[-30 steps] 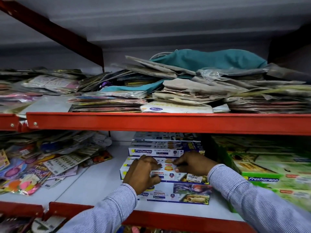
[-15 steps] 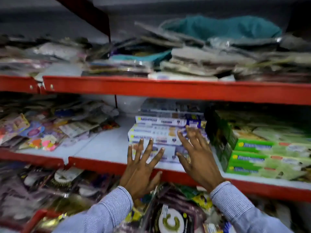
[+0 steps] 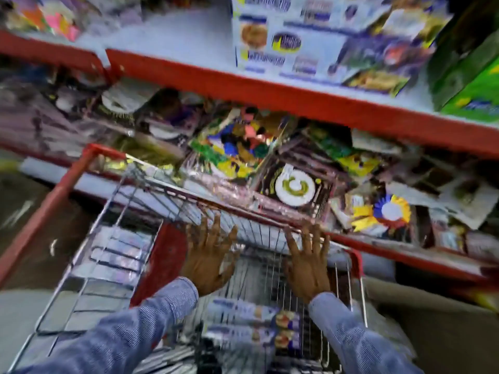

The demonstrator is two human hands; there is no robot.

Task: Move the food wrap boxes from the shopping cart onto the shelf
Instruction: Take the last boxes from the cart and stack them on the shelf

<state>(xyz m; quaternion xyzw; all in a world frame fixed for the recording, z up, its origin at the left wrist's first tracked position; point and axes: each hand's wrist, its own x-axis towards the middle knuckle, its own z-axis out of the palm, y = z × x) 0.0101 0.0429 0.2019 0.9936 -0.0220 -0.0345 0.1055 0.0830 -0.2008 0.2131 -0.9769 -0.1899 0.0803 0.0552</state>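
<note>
The view is blurred. A stack of white and blue food wrap boxes (image 3: 294, 44) lies on the white shelf (image 3: 172, 41) with a red front edge at the top. Below, a wire shopping cart (image 3: 113, 265) with a red frame stands against the shelving. Two more food wrap boxes (image 3: 251, 323) lie in its basket near the bottom. My left hand (image 3: 209, 259) and my right hand (image 3: 307, 261) hover over the basket, palms down, fingers spread, holding nothing. Blue striped sleeves cover both forearms.
Green boxes (image 3: 472, 85) stand on the shelf to the right of the stack. The lower shelf holds piles of colourful party packets (image 3: 294, 184) just beyond the cart's far rim. Grey floor shows at the left.
My hands left the box stack on the shelf, opened and dropped down over the cart basket. The view swung down from the shelves to the cart.
</note>
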